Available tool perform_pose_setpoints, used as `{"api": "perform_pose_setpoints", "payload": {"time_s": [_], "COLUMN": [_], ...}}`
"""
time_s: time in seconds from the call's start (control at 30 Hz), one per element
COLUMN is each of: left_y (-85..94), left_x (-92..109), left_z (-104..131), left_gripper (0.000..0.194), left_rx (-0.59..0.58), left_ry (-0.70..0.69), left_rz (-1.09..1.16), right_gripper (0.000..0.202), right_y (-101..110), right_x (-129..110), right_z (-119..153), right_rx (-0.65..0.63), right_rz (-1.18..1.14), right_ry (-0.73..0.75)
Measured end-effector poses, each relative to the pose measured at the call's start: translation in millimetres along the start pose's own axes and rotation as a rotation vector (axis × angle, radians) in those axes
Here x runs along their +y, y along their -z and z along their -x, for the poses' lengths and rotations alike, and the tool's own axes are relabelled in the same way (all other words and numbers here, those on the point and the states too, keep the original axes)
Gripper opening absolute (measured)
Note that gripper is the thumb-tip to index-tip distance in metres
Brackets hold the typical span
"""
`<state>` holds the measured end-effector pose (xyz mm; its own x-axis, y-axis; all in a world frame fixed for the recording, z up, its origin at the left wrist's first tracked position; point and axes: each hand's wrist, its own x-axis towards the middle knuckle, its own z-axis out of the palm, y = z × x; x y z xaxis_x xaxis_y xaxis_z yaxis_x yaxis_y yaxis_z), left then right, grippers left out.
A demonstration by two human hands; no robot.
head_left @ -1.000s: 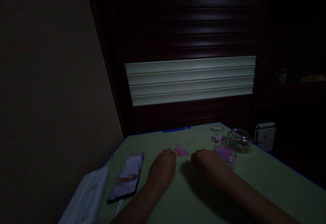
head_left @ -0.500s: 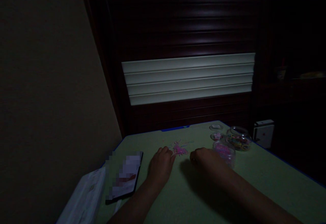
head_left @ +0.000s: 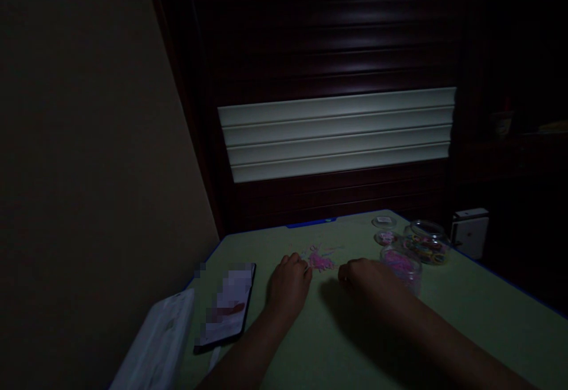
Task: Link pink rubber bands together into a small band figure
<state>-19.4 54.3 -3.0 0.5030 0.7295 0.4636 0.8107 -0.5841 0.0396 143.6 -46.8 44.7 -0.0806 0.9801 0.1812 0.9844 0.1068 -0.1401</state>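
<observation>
A small heap of pink bands [head_left: 320,261] lies loose on the green table [head_left: 310,342]. At its left edge is my left hand [head_left: 291,280], fingers curled with the tips at the heap; what they pinch is too small to name. My right hand [head_left: 361,276] is closed just right of the heap, its fingertips mostly hidden. Behind my right hand stands a clear jar of pink bands [head_left: 402,264]. Farther back to the right is another clear jar with multicoloured bands [head_left: 426,242].
Two round lids [head_left: 384,222] [head_left: 386,237] lie left of the jars. A tablet [head_left: 228,310] rests left of my left arm, beside a white box [head_left: 155,342] at the wall. A white case [head_left: 470,236] stands beyond the table's right edge.
The whole view has shifted slightly, so everything sits a little farther right. Both hands stay near the pink heap, with the left fingers a bit more curled.
</observation>
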Motion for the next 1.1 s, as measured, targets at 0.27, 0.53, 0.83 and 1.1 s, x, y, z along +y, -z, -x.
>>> {"api": "perform_pose_setpoints", "payload": {"time_s": [0.27,0.53,0.83,1.1], "left_y": [-1.4,-2.4,-1.2,-0.7], "left_x": [-0.3,0.3,1.1,0.1], "left_z": [0.9,1.0,1.4,2.4], "left_gripper": [0.024,0.021,0.019,0.019], "left_rx": [0.026,0.033,0.013,-0.010], "left_ry": [-0.012,0.026,0.030,-0.006], "left_rz": [-0.010,0.012,-0.014,-0.051], "right_gripper": [0.024,0.023,0.023,0.023], "right_y": [1.8,4.4,2.8,2.8], "right_x": [0.9,-3.2,-2.8,-2.2], "right_z": [-3.4,-0.7,-3.1,-1.6], "right_rx": [-0.015,0.001,0.033,0.062], "right_rz": [-0.001,-0.006,-0.030,-0.051], "right_ry": [-0.027,-0.018,-0.016,-0.007]}}
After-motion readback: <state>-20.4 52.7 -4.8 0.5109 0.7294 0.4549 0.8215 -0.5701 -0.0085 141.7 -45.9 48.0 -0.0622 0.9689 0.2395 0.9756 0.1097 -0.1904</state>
